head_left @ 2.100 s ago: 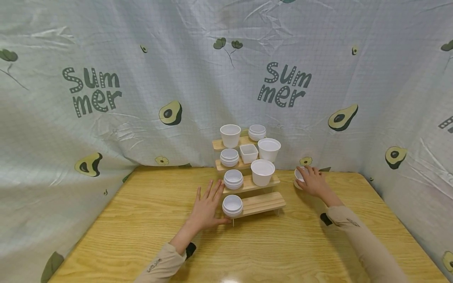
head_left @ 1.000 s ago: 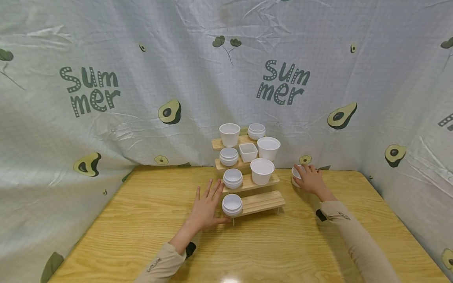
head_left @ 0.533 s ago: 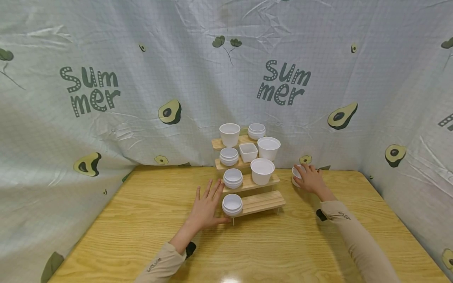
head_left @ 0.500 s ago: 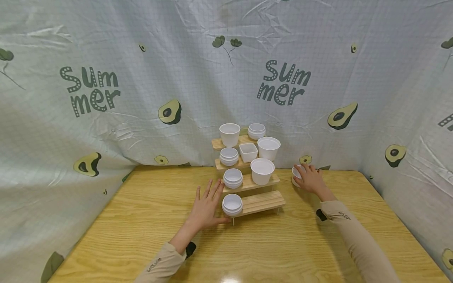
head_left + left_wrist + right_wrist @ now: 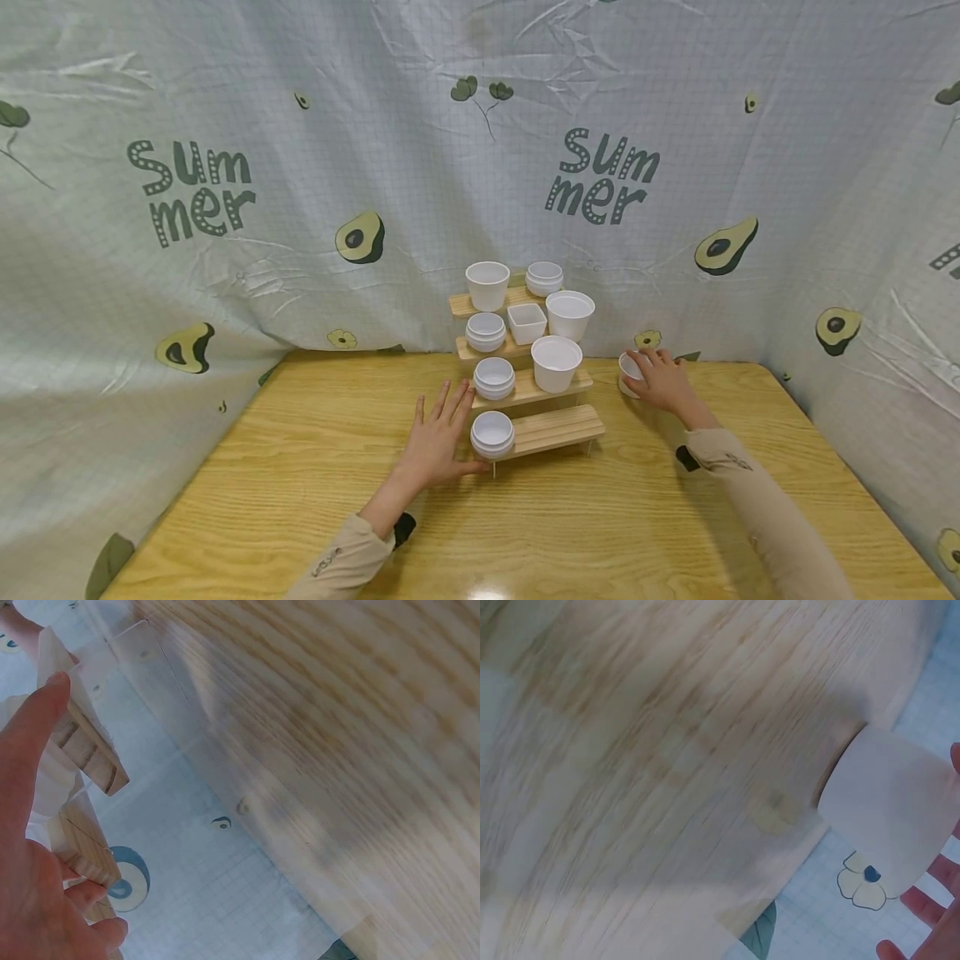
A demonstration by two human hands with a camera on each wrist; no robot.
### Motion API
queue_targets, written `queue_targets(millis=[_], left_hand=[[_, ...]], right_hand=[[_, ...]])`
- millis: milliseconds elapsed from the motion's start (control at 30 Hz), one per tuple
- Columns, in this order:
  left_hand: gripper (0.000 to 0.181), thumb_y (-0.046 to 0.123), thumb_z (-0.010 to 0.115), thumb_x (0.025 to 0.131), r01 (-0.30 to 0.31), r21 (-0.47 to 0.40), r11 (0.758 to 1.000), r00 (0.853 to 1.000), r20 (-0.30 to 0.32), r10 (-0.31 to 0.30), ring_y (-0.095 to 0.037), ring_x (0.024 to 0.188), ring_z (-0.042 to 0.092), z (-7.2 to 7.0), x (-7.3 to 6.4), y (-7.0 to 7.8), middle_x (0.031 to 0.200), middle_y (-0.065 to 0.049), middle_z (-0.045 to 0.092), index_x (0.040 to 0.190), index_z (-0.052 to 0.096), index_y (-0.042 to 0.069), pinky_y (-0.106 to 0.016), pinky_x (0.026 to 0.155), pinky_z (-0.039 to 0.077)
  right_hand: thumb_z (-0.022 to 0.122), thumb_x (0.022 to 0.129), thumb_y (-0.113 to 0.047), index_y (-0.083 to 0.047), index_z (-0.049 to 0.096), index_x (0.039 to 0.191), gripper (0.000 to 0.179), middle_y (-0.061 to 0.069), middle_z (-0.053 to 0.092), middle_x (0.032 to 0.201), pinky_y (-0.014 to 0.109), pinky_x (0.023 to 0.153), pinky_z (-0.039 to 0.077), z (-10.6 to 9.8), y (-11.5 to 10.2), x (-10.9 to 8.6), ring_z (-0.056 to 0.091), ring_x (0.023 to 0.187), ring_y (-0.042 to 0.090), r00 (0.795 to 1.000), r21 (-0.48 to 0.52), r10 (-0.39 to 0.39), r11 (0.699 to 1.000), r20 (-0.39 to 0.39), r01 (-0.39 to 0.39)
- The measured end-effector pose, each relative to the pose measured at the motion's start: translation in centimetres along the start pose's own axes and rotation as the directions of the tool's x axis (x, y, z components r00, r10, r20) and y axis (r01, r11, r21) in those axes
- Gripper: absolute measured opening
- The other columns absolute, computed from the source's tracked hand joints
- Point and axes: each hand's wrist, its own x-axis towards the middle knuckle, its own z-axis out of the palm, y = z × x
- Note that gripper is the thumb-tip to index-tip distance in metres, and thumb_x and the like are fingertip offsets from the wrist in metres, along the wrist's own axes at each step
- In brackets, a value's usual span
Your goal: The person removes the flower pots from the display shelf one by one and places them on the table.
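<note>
A tiered wooden stand on clear legs bears several white pots. My left hand lies along its left side with fingers spread, the fingertips at the tier ends and the thumb by the lowest tier. The left wrist view shows the hand beside the wooden slats. Right of the stand, my right hand grips a white flowerpot at the table's back. The right wrist view shows thumb and fingers round the rim of the pot, its base at the tabletop.
Round pots stand on the left ends of the tiers, and taller ones stand on the right. A small square pot sits between two others. Behind the wooden table hangs a printed curtain.
Over about two seconds the right hand and its pot shifted slightly left; lately the hand eased a little back to the right. The left hand and stand stay put.
</note>
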Motion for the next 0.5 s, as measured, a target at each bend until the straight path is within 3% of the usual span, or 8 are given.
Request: queue_targets(millis=[500], left_hand=[[0.112, 0.066, 0.064, 0.061, -0.003, -0.001, 1.0, 1.0, -0.009, 0.003, -0.031, 0.138, 0.014, 0.1, 0.0, 0.0, 0.15, -0.006, 0.017, 0.144, 0.013, 0.01, -0.061, 0.104, 0.017]], right_hand=[[0.057, 0.085, -0.034, -0.009, 0.045, 0.128, 0.052, 0.018, 0.047, 0.123, 0.062, 0.081, 0.03, -1.2, 0.1, -1.7, 0.039, 0.11, 0.039, 0.997, 0.004, -0.052, 0.999, -0.056, 0.052]])
